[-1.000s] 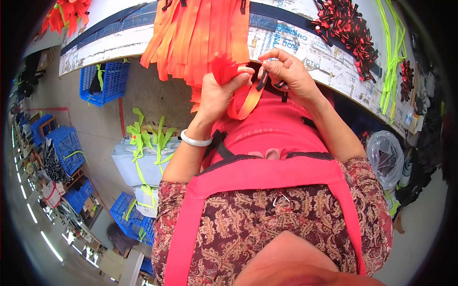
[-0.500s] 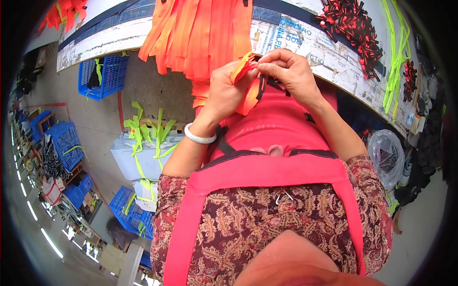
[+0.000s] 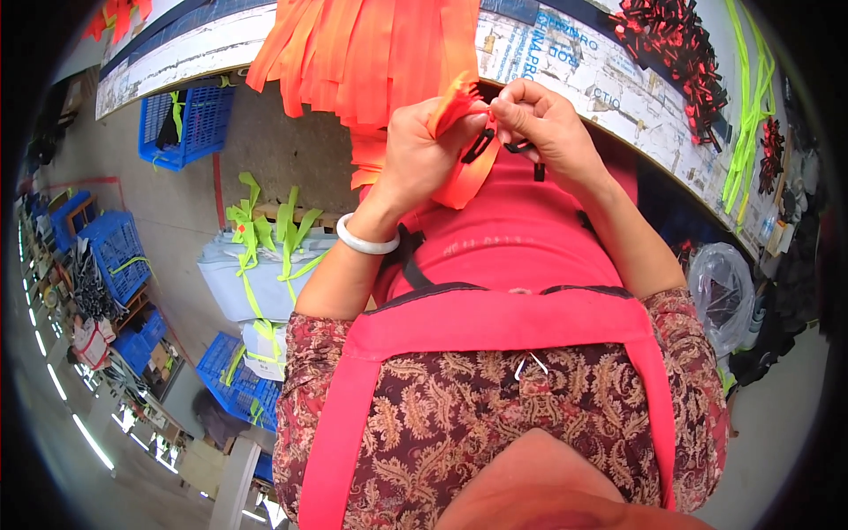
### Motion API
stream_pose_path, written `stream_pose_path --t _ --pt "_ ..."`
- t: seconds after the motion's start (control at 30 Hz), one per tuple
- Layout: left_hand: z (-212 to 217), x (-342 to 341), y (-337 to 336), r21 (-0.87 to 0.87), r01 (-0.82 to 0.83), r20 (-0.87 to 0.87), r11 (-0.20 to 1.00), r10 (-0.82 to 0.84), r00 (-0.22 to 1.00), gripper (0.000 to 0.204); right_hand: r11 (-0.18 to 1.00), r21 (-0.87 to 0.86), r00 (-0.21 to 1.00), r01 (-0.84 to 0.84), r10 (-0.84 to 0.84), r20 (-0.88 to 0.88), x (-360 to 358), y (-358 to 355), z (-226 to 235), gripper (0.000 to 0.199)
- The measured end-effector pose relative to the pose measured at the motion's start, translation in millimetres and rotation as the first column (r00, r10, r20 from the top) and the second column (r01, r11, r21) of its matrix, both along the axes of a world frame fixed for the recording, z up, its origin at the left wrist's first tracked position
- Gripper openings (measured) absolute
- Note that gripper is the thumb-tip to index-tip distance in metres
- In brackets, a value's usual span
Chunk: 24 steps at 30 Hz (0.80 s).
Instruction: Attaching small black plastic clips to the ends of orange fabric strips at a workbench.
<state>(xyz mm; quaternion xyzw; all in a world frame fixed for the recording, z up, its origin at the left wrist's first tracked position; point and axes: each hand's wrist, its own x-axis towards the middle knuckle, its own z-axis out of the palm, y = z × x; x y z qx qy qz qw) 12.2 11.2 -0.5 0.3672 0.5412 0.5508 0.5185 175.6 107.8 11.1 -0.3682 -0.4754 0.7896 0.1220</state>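
My left hand (image 3: 426,146), with a white bangle on its wrist, is closed around an orange fabric strip (image 3: 452,104). The strip's folded end sticks up above the fist, and a longer part hangs below. Close by, my right hand (image 3: 549,132) pinches a small black-and-red piece (image 3: 519,146) against the strip. Another black piece (image 3: 478,146) shows at the left fingertips. Exactly how the small pieces join the strip is hidden by my fingers. Just beyond my hands, many orange strips (image 3: 371,62) lie in a layer and drape over the table edge.
A heap of black-and-red pieces (image 3: 676,62) lies on the white table (image 3: 185,44) at right, beside yellow-green strips (image 3: 749,106). Left on the floor stand blue crates (image 3: 201,124) and a grey-wrapped bundle (image 3: 231,287) with yellow-green ties. A clear plastic bag (image 3: 720,287) is at right.
Both hands have shifted slightly, the right one a little lower and further right. The strip's end now points up more, and the black pieces at the fingers show more clearly.
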Motion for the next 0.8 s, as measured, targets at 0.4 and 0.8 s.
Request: stream_pose_path --t 0.4,0.8 --pt "41 -24 7 -0.059 0.022 0.096 0.998 -0.016 0.995 0.015 0.970 0.131 0.974 0.203 -0.186 -0.127 -3 8 27 0.016" --pt "32 -33 -1 -0.215 0.131 0.383 0.968 -0.040 0.923 0.017 0.960 0.279 0.998 0.026 -0.008 -0.067 -7 -7 40 0.017"
